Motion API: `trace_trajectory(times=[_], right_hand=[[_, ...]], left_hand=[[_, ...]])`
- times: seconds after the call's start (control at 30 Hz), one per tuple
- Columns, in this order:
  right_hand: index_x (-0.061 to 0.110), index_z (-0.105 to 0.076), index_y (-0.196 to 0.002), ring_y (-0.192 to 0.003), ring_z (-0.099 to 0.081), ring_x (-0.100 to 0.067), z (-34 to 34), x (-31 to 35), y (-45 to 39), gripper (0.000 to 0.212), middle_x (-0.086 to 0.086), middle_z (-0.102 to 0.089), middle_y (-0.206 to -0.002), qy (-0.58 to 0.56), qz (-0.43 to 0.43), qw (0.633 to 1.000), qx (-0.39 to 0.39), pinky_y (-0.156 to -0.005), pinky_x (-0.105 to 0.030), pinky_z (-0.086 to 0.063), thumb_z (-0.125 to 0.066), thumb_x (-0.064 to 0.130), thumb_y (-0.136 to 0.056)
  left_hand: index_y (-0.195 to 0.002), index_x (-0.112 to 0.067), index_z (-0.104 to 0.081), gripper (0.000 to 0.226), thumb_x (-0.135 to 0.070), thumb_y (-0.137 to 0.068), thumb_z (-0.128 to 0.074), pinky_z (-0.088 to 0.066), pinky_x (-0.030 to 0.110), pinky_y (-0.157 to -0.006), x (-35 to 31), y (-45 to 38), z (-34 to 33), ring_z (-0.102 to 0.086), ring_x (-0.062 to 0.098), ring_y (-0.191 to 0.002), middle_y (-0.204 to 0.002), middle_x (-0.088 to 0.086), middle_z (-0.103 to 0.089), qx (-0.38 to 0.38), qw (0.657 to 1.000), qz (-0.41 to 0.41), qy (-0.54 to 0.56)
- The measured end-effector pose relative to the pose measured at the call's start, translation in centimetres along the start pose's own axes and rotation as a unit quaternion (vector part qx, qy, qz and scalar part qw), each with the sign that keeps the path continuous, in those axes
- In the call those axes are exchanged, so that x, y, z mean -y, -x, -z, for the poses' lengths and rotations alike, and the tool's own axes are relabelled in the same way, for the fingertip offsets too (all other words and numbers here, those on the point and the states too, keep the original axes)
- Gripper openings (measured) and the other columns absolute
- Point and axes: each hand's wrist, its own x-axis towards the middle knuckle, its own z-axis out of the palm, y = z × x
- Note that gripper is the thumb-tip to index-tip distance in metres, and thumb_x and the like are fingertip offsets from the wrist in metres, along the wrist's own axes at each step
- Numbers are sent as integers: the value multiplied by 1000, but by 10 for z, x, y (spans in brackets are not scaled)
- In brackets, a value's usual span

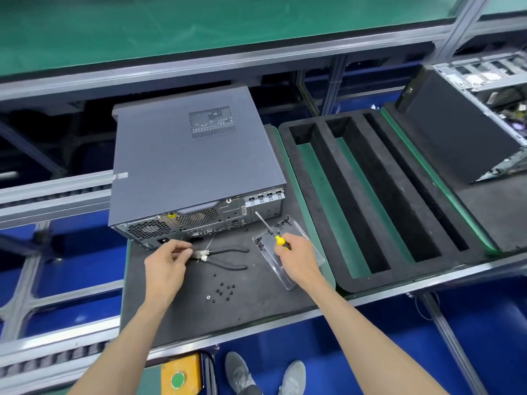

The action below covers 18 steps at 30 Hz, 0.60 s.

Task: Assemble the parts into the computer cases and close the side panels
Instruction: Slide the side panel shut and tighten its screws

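Dark-matted counter point(256, 315): grey metal computer case point(196, 166) lay closed; right hand point(299, 259) gripped a yellow-handled screwdriver point(269, 230), left hand point(166, 266) pinched a small metal part point(203, 254); screwing apparently remained.

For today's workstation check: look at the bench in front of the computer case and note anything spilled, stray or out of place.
A cluster of small black screws lies loose on the dark mat, apart from the clear plastic tray that holds the others. They look spilled or set aside. Pliers also lie on the mat near the left hand.
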Motion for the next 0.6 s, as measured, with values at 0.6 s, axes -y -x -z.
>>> trace_trajectory(times=[0.6], right_hand=[[25, -49, -67, -64, -50, -19, -46, 20, 11, 22, 4, -55, -61, 178, 96, 978, 45, -45, -27, -25, -57, 26, -87]], left_hand=[[-90, -28, -81, 18, -13, -79, -85, -45, 12, -78, 25, 29, 20, -63, 3, -84, -86, -10, -70, 303, 944, -113, -60]])
